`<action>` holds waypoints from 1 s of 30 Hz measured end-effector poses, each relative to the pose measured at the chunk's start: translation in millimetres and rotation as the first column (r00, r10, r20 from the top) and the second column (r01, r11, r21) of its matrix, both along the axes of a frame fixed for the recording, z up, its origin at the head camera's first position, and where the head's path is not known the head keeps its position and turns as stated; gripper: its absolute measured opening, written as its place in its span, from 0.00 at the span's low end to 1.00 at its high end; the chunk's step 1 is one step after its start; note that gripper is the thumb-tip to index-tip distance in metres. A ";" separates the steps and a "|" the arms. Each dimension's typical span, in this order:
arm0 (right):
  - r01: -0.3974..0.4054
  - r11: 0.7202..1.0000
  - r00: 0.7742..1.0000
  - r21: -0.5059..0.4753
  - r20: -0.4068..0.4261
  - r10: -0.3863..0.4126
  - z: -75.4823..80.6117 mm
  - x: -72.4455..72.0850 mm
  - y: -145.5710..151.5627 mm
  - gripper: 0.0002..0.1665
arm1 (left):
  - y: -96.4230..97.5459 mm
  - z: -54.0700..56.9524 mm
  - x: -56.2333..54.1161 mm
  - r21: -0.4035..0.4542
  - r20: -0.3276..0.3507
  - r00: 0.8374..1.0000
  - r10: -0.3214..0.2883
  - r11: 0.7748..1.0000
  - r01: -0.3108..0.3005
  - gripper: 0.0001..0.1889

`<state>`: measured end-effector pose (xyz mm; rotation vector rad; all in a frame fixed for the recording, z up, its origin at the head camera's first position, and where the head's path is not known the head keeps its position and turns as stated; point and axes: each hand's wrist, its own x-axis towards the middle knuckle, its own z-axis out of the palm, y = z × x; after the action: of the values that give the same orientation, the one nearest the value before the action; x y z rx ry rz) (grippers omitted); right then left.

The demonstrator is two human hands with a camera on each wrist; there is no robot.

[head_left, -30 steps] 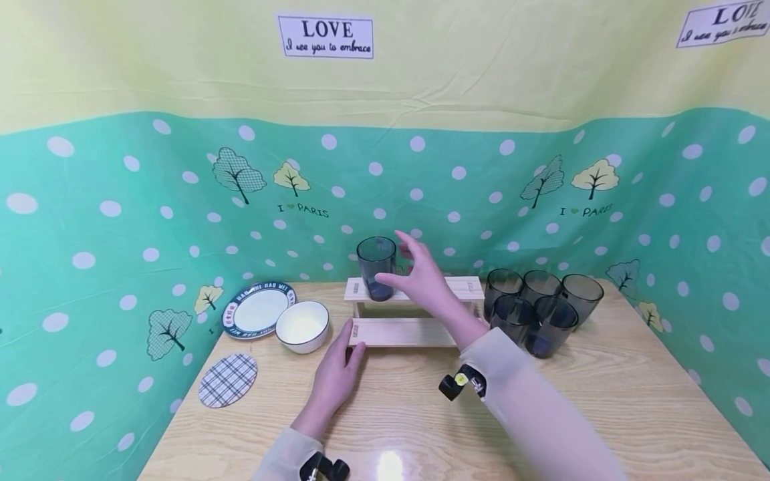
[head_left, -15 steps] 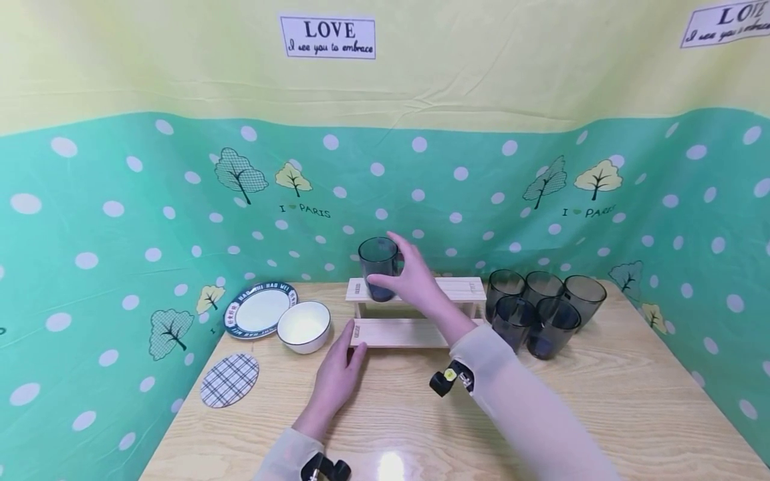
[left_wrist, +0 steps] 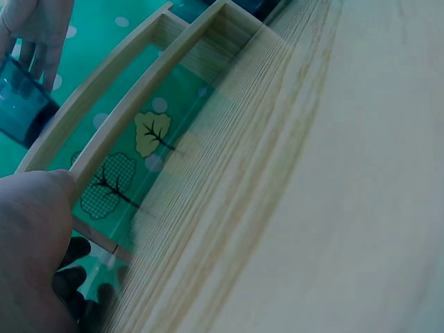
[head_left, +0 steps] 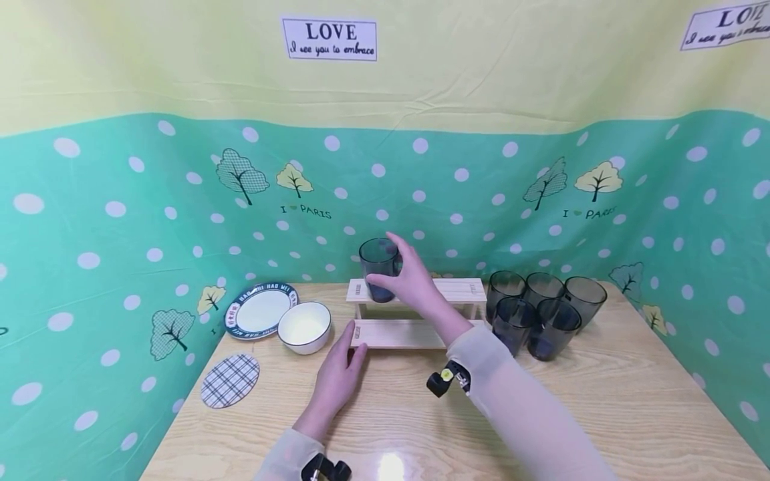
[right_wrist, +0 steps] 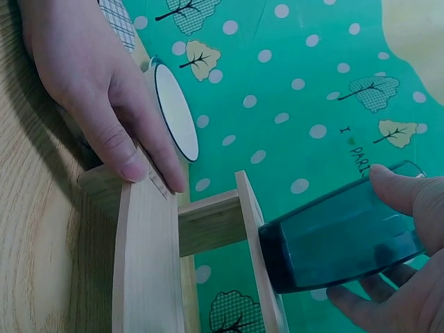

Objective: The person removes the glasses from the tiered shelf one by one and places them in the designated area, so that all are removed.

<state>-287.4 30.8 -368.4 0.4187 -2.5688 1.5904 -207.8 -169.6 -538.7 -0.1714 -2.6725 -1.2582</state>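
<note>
A dark tinted drinking glass (head_left: 379, 284) stands upright at the left end of the top tier of a two-tier wooden rack (head_left: 415, 334). My right hand (head_left: 415, 277) holds this glass from its right side; the right wrist view shows the thumb on one side of the glass (right_wrist: 340, 236) and fingers on the other. At the rack's lower left end, my left hand (head_left: 338, 374) grips the shelf between thumb and fingers. In the right wrist view the left thumb lies on the shelf's front edge. Part of the left fingers is hidden behind the shelf in the left wrist view.
Several dark glasses (head_left: 553, 327) cluster on the table right of the rack. To the left are a white bowl (head_left: 304, 327), a blue-rimmed plate (head_left: 261, 310) and a plaid round coaster (head_left: 230, 381). A green dotted cloth (head_left: 283, 247) hangs behind the table (head_left: 397, 414).
My right hand has moved slightly left, from beside the glass to holding it. The left hand stays on the rack, and the glass keeps its place on the top tier.
</note>
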 end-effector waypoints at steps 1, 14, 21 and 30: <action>0.001 1.000 1.000 0.002 -0.002 -0.001 -0.3 -0.3 -0.1 0.59 | 0.0 0.1 -0.2 0.000 0.000 1.000 -0.001 1.000 0.001 0.36; 0.051 0.999 0.999 -0.001 -0.011 -0.051 -0.9 1.2 -3.7 0.57 | -1.0 -1.1 -0.8 -0.004 0.000 1.000 -0.004 1.000 0.005 0.36; 0.067 0.998 0.998 0.002 -0.011 -0.067 -0.1 8.2 -0.6 0.58 | -0.6 -0.6 -0.7 -0.004 0.007 1.000 -0.005 1.000 0.005 0.36; 0.054 0.999 0.998 0.000 -0.037 -0.054 4.6 22.5 11.1 0.57 | -1.0 -1.0 -1.8 -0.009 0.009 1.000 -0.002 1.000 0.002 0.37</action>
<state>-264.9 41.8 -363.8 0.3719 -2.5316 1.5481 -209.7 -170.6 -539.7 -0.1695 -2.6863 -1.2511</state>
